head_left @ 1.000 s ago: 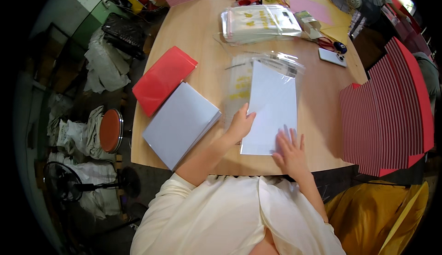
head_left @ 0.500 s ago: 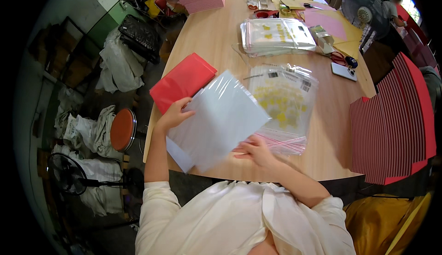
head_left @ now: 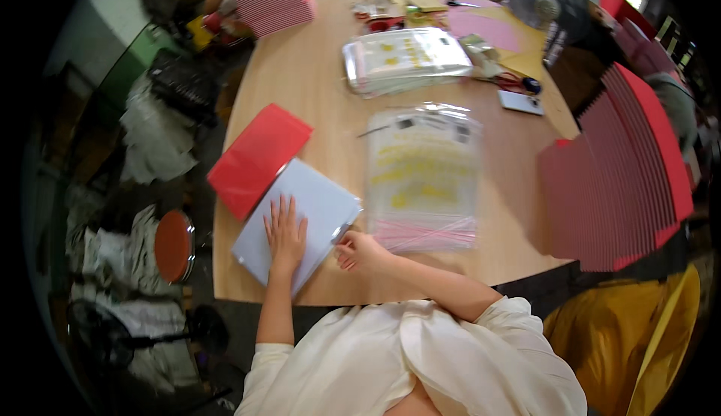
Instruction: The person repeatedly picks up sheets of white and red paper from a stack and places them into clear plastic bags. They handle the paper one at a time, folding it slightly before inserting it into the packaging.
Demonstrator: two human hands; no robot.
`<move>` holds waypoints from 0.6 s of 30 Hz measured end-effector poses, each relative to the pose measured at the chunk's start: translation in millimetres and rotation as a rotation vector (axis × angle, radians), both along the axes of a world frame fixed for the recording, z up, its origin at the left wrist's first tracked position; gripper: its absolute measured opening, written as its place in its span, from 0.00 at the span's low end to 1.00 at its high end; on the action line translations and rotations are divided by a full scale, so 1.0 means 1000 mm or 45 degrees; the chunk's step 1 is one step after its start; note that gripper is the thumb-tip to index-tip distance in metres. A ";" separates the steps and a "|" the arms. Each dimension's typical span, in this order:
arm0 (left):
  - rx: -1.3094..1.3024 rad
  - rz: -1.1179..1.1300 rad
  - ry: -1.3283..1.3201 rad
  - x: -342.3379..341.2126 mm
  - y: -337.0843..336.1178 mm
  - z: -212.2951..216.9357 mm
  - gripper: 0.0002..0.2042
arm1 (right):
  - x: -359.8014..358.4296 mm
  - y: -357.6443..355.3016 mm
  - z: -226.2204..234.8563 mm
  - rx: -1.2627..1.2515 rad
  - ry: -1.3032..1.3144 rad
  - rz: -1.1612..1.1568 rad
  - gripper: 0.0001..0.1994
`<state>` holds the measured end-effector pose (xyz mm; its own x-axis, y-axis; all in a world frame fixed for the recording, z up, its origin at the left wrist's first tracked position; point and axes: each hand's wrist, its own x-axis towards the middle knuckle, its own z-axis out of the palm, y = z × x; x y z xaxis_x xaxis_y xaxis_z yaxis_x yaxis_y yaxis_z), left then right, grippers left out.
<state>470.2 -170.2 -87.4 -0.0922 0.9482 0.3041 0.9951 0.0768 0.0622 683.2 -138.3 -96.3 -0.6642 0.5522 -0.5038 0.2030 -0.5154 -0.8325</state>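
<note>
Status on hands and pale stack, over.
Left hand flat on pale stack. Right hand curled at its right edge. Red sheets close alongside, not visibly blocking.

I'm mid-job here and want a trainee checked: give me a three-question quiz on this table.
1. Which hand lies flat on the pale stack?
2. True or false: the phone lies farther right than the nearer pile of clear bags.
3. What lies beside the pale stack's far edge?
A) stool
B) red stack
C) fan

Key:
1. The left hand
2. True
3. B
</note>
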 end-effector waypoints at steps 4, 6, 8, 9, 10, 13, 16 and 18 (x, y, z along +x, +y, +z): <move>-0.175 0.038 -0.162 -0.002 -0.006 -0.012 0.28 | 0.101 0.000 0.086 0.847 0.047 0.135 0.10; -0.088 0.031 -0.159 -0.002 -0.006 -0.016 0.28 | 0.165 -0.001 0.162 0.983 0.005 0.005 0.11; 0.063 0.001 -0.133 0.024 0.007 0.004 0.26 | 0.232 -0.011 0.247 1.272 -0.252 -0.144 0.13; 0.138 0.006 -0.113 0.038 0.013 0.010 0.25 | 0.263 -0.017 0.277 1.355 -0.356 -0.275 0.14; 0.171 -0.095 -0.371 0.056 0.022 0.016 0.24 | 0.293 -0.017 0.301 1.583 -0.440 -0.422 0.13; 0.257 -0.389 -1.020 0.143 0.063 0.047 0.16 | 0.359 -0.006 0.373 1.927 -0.926 -0.855 0.07; -0.017 -0.727 -1.554 0.239 0.088 0.084 0.15 | 0.409 0.031 0.398 1.996 -1.423 -0.762 0.09; -0.097 -1.073 -1.479 0.310 0.101 0.123 0.17 | 0.445 0.047 0.395 1.965 -1.747 -0.538 0.13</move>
<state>780.5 -68.9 35.6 0.3384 0.8545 0.3942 0.1347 -0.4586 0.8784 1128.6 -91.1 298.5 -0.1075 0.8817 0.4594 0.9936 0.1117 0.0182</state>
